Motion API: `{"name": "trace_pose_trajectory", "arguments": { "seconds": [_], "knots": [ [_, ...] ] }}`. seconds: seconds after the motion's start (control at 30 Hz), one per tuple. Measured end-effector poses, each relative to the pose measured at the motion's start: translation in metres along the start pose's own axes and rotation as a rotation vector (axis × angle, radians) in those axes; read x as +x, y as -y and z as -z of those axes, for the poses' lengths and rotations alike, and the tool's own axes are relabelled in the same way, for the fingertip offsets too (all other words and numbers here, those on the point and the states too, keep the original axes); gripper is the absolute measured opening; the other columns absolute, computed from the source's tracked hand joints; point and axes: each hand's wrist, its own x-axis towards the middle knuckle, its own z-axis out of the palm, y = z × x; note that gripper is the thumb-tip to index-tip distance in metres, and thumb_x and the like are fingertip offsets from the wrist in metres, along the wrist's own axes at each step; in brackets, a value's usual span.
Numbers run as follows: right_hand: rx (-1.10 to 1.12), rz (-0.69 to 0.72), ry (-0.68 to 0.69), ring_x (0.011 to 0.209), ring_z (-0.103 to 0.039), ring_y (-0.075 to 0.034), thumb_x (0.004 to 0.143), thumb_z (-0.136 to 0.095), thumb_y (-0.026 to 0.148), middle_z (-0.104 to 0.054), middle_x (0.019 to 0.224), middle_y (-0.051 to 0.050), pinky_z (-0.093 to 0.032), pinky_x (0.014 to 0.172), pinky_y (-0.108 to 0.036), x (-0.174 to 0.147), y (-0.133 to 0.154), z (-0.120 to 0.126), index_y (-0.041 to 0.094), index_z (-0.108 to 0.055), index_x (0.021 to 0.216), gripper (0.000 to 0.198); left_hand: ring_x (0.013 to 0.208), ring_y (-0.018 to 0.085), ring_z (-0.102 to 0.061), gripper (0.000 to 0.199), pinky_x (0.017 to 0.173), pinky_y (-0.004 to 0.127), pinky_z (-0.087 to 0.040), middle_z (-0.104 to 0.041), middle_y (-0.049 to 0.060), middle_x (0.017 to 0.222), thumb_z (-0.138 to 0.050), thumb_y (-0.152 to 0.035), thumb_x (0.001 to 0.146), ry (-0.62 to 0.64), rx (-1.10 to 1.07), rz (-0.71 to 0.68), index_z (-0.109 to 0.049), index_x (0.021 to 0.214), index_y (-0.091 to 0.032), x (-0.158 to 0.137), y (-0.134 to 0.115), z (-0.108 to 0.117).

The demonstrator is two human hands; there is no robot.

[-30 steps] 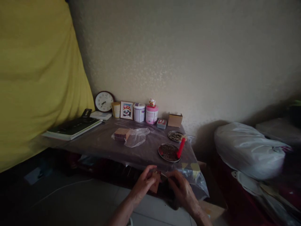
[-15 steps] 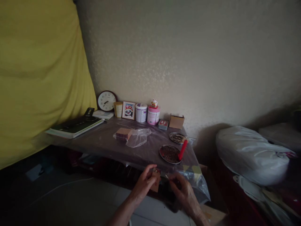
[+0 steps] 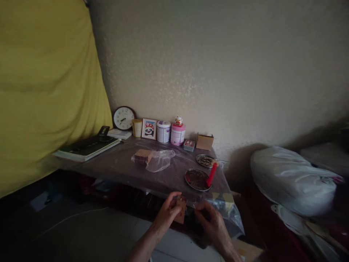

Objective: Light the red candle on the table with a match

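left hand (image 3: 167, 213) fingers grasp small box (image 3: 180, 214) — upright; right hand (image 3: 211, 222) grip unclear.

— Position of items relative to the round dish (image 3: 197, 179)?

— Candle (image 3: 212, 174) rests on its right rim. Second dish (image 3: 205, 160) just behind. Plastic bag (image 3: 154, 159) to its left. Clock (image 3: 124, 118) and tins (image 3: 164, 131) well behind-left, against the wall. Small box (image 3: 180, 211) before it, in the left hand (image 3: 167, 213).

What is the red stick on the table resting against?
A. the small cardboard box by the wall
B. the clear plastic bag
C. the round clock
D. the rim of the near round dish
D: the red stick leans with its lower end on the near round dish, apart from the other things.
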Motion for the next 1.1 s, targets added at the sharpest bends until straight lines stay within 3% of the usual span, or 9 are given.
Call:
{"name": "trace_pose_trajectory", "arguments": {
  "seconds": [0.17, 0.5, 0.7, 1.1],
  "knots": [
    [0.0, 0.15, -0.028, 0.069, -0.061, -0.013, 0.084, -0.05, 0.027, -0.064, 0.076, -0.001, -0.046, 0.064, -0.019, -0.005, 0.004, -0.009, 0.019, -0.058, 0.083, 0.011, 0.076, 0.018, -0.061, 0.038, 0.068, 0.028, -0.042, -0.069, 0.002, 0.083, -0.058, -0.023, 0.067, -0.041, -0.058, 0.001, -0.05, 0.104, -0.021, 0.004, 0.005, 0.002],
    [-0.114, 0.5, -0.05, 0.066, -0.058, -0.011, 0.084, -0.047, 0.015, -0.058, 0.075, 0.0, -0.047, 0.062, -0.018, -0.009, 0.017, -0.028, 0.021, -0.05, 0.078, 0.009, 0.078, 0.019, -0.064, 0.043, 0.069, 0.029, -0.045, -0.07, 0.002, 0.08, -0.064, -0.025, 0.066, -0.041, -0.295, -0.006, -0.047, 0.105, -0.021, 0.013, 0.014, 0.0],
    [-0.218, 0.48, -0.001, 0.066, -0.059, -0.012, 0.087, -0.043, 0.017, -0.059, 0.075, -0.001, -0.049, 0.063, -0.019, -0.009, 0.004, -0.032, 0.022, -0.052, 0.079, 0.013, 0.07, 0.02, -0.064, 0.042, 0.06, 0.028, -0.044, -0.069, 0.002, 0.073, -0.065, -0.025, 0.063, -0.038, -0.311, 0.013, -0.048, 0.101, -0.021, 0.013, 0.016, -0.002],
    [-0.149, 0.443, -0.049, 0.072, -0.062, -0.013, 0.087, -0.045, 0.02, -0.061, 0.078, -0.001, -0.05, 0.067, -0.02, -0.006, -0.003, -0.029, 0.022, -0.053, 0.08, 0.011, 0.073, 0.018, -0.062, 0.033, 0.059, 0.027, -0.045, -0.064, 0.0, 0.081, -0.066, -0.036, 0.066, -0.022, -0.289, 0.018, -0.052, 0.094, -0.022, 0.013, 0.02, -0.001]
  ]
}}
